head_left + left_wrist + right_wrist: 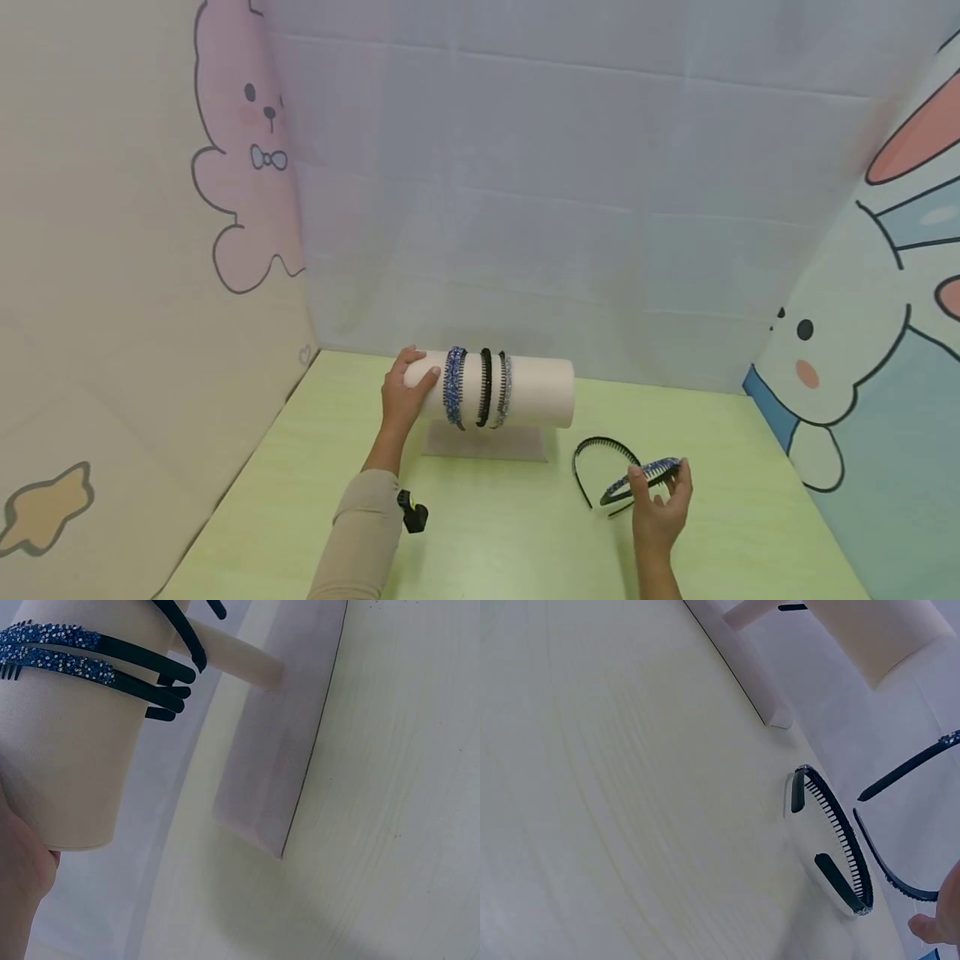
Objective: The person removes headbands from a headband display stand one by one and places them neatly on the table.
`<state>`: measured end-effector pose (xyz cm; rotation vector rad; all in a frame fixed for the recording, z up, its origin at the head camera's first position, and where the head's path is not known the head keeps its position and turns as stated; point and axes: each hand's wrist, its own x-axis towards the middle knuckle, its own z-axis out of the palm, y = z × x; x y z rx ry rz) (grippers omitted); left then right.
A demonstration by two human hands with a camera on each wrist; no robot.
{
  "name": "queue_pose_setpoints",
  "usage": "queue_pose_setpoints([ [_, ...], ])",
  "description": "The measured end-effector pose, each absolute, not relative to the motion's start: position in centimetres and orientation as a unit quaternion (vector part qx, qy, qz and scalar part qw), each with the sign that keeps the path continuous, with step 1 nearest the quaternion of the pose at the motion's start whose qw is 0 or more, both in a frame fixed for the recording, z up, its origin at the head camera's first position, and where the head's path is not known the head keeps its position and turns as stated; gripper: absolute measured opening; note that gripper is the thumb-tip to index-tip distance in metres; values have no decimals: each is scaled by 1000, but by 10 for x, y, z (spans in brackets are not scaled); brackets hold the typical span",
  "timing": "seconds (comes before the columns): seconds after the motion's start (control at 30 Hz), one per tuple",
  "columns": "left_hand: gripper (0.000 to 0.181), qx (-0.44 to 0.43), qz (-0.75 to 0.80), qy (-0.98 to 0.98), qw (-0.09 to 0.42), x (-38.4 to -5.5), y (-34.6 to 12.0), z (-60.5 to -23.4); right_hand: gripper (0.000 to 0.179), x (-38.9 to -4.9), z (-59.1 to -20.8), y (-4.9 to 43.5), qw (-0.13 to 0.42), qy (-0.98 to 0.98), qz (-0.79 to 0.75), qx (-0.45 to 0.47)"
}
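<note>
A cream cylindrical headband stand (543, 392) is gripped at its left end by my left hand (405, 390), thumb across the front. Around the cylinder sit a blue glittery headband (453, 387), a black headband (485, 392) and a silver-blue headband (505, 392). In the left wrist view, the glittery bands' dark ends (150, 667) reach past the cylinder's side. To the right, my right hand (660, 517) pinches another blue glittery headband (651, 470) between thumb and fingers, above the table. Beneath it lies a black toothed headband (847, 832); most of the right hand is outside the right wrist view.
The stand's flat pale base (483, 442) rests on the light green table (480, 525). A pale curtain (480, 208) hangs behind the table. Printed panels with a pink bear (240, 183) and a white rabbit (840, 350) flank both sides.
</note>
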<state>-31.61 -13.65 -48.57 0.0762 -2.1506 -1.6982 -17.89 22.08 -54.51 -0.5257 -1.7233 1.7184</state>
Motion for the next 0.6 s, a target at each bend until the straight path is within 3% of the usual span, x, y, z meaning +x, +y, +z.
queue_pose_setpoints([
  [0.6,38,30,-607,-768,200,-318,-137,-488,86,-181,-550,257,333,-730,551,-227],
])
